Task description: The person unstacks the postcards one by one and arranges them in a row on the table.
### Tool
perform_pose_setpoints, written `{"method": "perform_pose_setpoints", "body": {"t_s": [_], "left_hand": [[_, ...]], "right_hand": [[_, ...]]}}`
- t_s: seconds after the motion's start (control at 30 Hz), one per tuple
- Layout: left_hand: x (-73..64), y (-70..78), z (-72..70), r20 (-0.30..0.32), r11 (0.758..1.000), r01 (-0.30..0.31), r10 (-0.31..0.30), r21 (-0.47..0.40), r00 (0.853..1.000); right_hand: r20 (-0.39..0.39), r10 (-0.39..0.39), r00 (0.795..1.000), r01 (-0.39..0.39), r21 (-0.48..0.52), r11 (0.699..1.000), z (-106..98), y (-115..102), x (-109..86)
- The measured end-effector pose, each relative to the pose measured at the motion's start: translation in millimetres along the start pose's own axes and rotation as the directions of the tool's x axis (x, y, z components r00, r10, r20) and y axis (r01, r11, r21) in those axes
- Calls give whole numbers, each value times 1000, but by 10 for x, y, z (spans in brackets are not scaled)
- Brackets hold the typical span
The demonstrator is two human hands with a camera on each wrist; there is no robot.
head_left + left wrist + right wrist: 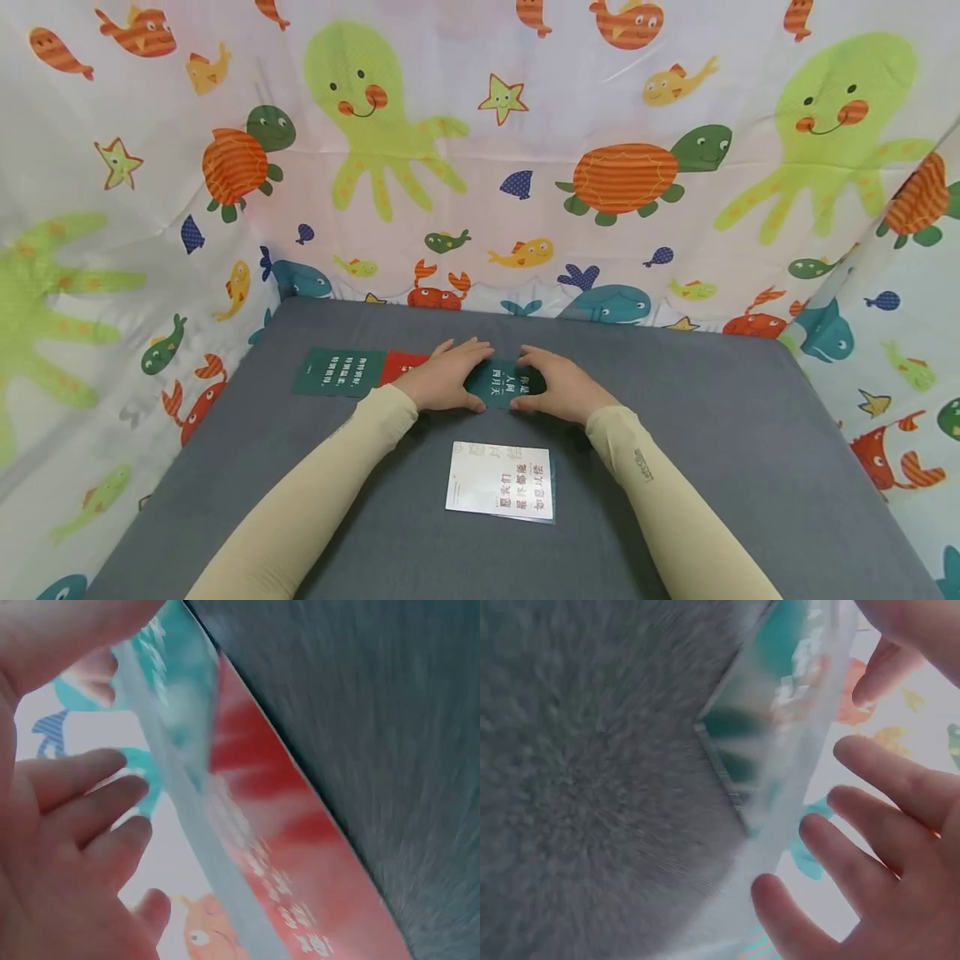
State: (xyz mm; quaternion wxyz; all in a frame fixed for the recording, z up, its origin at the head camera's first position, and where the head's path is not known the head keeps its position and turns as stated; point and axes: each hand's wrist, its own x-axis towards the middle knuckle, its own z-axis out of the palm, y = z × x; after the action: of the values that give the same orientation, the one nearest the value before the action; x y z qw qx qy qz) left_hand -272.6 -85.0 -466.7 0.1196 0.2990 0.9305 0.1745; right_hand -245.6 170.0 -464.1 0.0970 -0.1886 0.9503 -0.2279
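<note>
A green card (498, 383) with white characters lies flat at the right end of a row of cards. Its left end borders the red card (262, 795). Over the left part of the green card arches my left hand (448, 375), thumb by the near edge and fingers toward the far edge. My right hand (564, 386) mirrors it at the right end, fingertips right around the card. Relaxed, spread fingers (97, 776) show in the left wrist view. Similarly spread are the fingers (870, 817) in the right wrist view, beside the card's corner.
Another green card (337, 372) lies at the row's left end. Nearer to me, between the forearms, is a white card (498, 479) on a stack. All rest on a grey cloth table (720, 467), bordered by a sea-animal curtain (465, 275) at the back and sides.
</note>
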Motion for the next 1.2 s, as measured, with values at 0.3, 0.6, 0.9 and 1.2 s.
{"method": "perform_pose_setpoints", "body": {"t_s": [0.3, 0.6, 0.9, 1.2], "left_hand": [[-574, 384, 87, -55, 993, -62, 57, -100, 997], [-959, 479, 330, 29, 995, -104, 104, -10, 994], [-1045, 534, 374, 67, 992, -123, 121, 28, 990], [-1049, 609, 375, 30, 992, -94, 92, 84, 995]], "right_hand": [[-84, -106, 991, 105, -15, 994, 86, -260, -697], [-52, -154, 987, 152, -33, 988, 353, -341, -1137], [-30, -203, 979, 201, -56, 978, 475, -362, -1131], [-12, -200, 980, 198, -93, 976, 443, -436, -1136]]}}
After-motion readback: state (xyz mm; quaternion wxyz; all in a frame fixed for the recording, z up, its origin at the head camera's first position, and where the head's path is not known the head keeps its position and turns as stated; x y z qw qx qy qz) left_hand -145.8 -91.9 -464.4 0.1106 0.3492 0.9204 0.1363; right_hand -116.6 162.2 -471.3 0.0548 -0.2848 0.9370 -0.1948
